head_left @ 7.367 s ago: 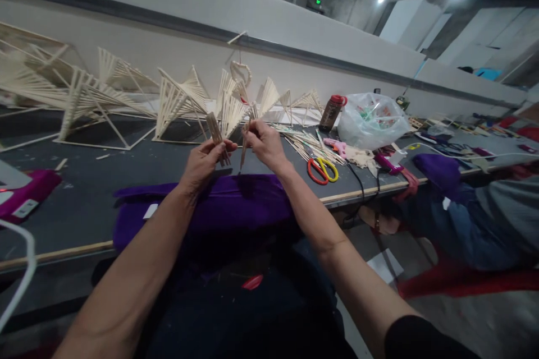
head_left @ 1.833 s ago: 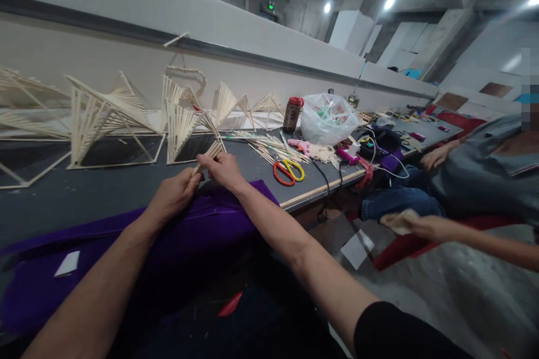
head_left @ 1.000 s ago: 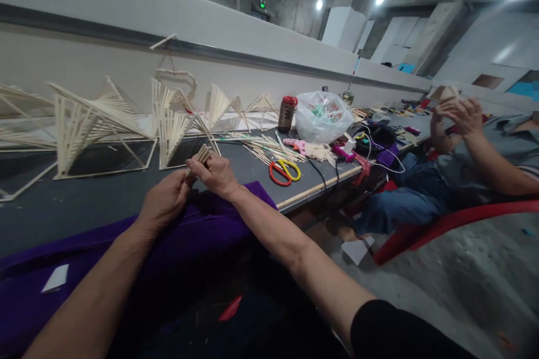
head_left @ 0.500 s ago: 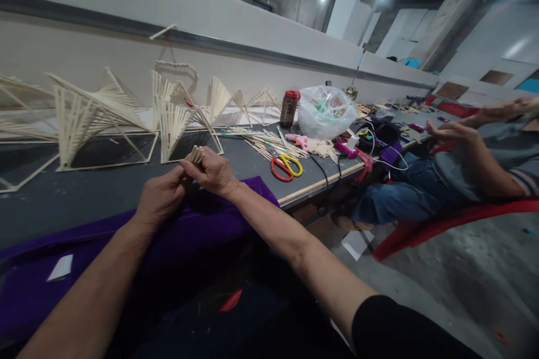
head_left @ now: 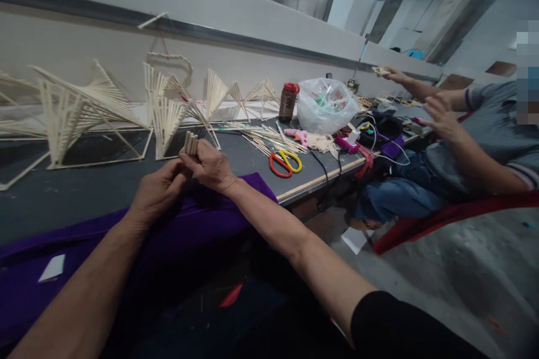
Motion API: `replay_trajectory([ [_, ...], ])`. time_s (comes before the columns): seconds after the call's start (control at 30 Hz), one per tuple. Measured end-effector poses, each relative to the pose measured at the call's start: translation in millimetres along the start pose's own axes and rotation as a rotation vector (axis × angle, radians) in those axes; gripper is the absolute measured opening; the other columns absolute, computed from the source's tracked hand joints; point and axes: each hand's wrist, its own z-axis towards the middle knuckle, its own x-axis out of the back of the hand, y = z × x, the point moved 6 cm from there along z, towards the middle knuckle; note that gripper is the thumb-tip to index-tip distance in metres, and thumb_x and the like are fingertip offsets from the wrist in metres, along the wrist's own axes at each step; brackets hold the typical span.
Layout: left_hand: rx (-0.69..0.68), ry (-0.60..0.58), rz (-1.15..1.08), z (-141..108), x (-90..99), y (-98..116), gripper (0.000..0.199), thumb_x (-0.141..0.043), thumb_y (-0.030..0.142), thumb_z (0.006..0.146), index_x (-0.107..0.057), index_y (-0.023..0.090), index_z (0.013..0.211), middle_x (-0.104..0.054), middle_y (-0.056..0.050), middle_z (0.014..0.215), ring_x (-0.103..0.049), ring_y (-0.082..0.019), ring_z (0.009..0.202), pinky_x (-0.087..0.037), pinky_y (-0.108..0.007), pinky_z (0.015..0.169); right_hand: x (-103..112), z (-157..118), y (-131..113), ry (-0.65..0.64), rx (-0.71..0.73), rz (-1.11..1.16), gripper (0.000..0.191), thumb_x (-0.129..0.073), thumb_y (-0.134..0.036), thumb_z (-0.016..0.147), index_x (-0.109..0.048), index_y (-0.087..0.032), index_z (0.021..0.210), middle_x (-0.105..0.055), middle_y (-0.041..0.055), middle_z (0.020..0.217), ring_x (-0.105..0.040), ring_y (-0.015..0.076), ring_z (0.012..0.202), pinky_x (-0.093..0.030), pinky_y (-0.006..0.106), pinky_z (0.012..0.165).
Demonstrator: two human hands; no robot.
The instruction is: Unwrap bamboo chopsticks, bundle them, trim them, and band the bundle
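Several pale wooden sticks (head_left: pixel 191 143) stand up in a short, tight bundle between my hands, above the purple cloth on my lap. My right hand (head_left: pixel 211 167) is closed around the bundle, its thumb and fingers pressed together. Right beside it, my left hand (head_left: pixel 160 188) is closed too, fingers curled in at the lower part of the sticks. The palms hide the bundle's lower ends. Just behind my hands, a twisted stick frame (head_left: pixel 168 123) stands on the dark table (head_left: pixel 248 164).
More stick frames (head_left: pixel 71 118) line the wall. To the right lie loose sticks (head_left: pixel 263 140), scissors (head_left: pixel 286 164), a pink glue gun (head_left: pixel 297 136), a red-capped bottle (head_left: pixel 288 102) and a plastic bag (head_left: pixel 326 105). A co-worker (head_left: pixel 471 123) sits on a red chair (head_left: pixel 455 216).
My hands keep their grip, and the bundle shows slightly taller and more upright. The view has shifted a little. The co-worker's far arm now reaches toward the wall, holding a small pale object.
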Motion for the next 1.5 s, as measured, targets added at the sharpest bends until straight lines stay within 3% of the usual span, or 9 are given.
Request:
replay_trajectory([
  [0.1, -0.022, 0.018, 0.0, -1, 0.8, 3, 0.049, -0.041, 0.042, 0.082, -0.062, 0.017, 0.119, -0.07, -0.007, 0.106, -0.064, -0.022, 0.093, -0.043, -0.025, 0.08, -1, 1, 3, -0.008, -0.001, 0.035, 0.014, -0.049, -0.029, 0.094, -0.052, -0.016, 0.09, -0.053, 0.0027, 0.091, -0.053, 0.0111, 0.091, -0.041, 0.02, 0.079],
  [0.4, 0.05, 0.078, -0.037, 0, 4.8, -11, 0.048, -0.046, 0.045, 0.078, -0.07, 0.017, 0.109, -0.074, -0.004, 0.099, -0.066, -0.024, 0.089, -0.045, -0.027, 0.081, -6, 1, 3, -0.079, 0.048, 0.1, 0.014, -0.051, -0.03, 0.094, -0.051, -0.018, 0.086, -0.052, 0.0009, 0.087, -0.052, 0.0109, 0.086, -0.042, 0.021, 0.08],
  [0.67, 0.038, 0.005, -0.04, -1, -1.0, -10, 0.049, -0.04, 0.039, 0.078, -0.067, 0.013, 0.11, -0.072, -0.008, 0.098, -0.065, -0.023, 0.087, -0.046, -0.029, 0.081, -8, -3, -1, -0.079, 0.062, 0.032, 0.016, -0.05, -0.031, 0.094, -0.049, -0.018, 0.084, -0.052, 0.0009, 0.088, -0.053, 0.0112, 0.084, -0.04, 0.021, 0.075],
  [1.0, 0.014, -0.108, -0.104, 0, -8.3, -7, 0.053, -0.036, 0.048, 0.08, -0.061, 0.013, 0.111, -0.07, -0.008, 0.098, -0.063, -0.024, 0.09, -0.046, -0.029, 0.08, -6, -5, -4, -0.099, 0.002, -0.021, 0.019, -0.047, -0.035, 0.096, -0.052, -0.019, 0.087, -0.054, -0.0001, 0.091, -0.054, 0.0104, 0.084, -0.039, 0.021, 0.072],
  [1.17, 0.027, -0.113, -0.14, 0, -7.9, -6, 0.051, -0.039, 0.053, 0.08, -0.061, 0.013, 0.104, -0.07, -0.009, 0.099, -0.061, -0.024, 0.092, -0.047, -0.03, 0.081, -4, -5, -9, -0.088, 0.056, -0.067, 0.019, -0.05, -0.035, 0.094, -0.055, -0.018, 0.089, -0.058, 0.0045, 0.101, -0.053, 0.015, 0.095, -0.04, 0.026, 0.085],
  [1.27, 0.028, -0.078, -0.129, -1, -4.4, -4, 0.051, -0.04, 0.05, 0.081, -0.059, 0.012, 0.11, -0.068, -0.013, 0.108, -0.06, -0.026, 0.095, -0.046, -0.032, 0.084, -4, -4, -13, -0.086, 0.122, -0.005, 0.013, -0.054, -0.03, 0.092, -0.057, -0.018, 0.094, -0.058, 0.0059, 0.113, -0.051, 0.0158, 0.106, -0.037, 0.029, 0.097],
  [1.37, 0.028, -0.047, -0.124, -2, -1.2, -1, 0.049, -0.039, 0.049, 0.081, -0.059, 0.013, 0.108, -0.068, -0.012, 0.105, -0.06, -0.026, 0.093, -0.047, -0.032, 0.082, -6, -4, -14, -0.137, 0.125, 0.066, 0.01, -0.053, -0.026, 0.092, -0.058, -0.018, 0.096, -0.059, 0.0049, 0.114, -0.05, 0.0149, 0.108, -0.037, 0.029, 0.098],
  [1.5, 0.039, -0.064, -0.144, -4, -2.5, 2, 0.043, -0.039, 0.049, 0.08, -0.062, 0.014, 0.09, -0.068, -0.008, 0.089, -0.059, -0.022, 0.082, -0.048, -0.028, 0.075, -9, -5, -12, -0.151, 0.099, 0.066, 0.014, -0.051, -0.028, 0.093, -0.057, -0.016, 0.099, -0.058, 0.0059, 0.108, -0.051, 0.0158, 0.103, -0.039, 0.028, 0.094],
])
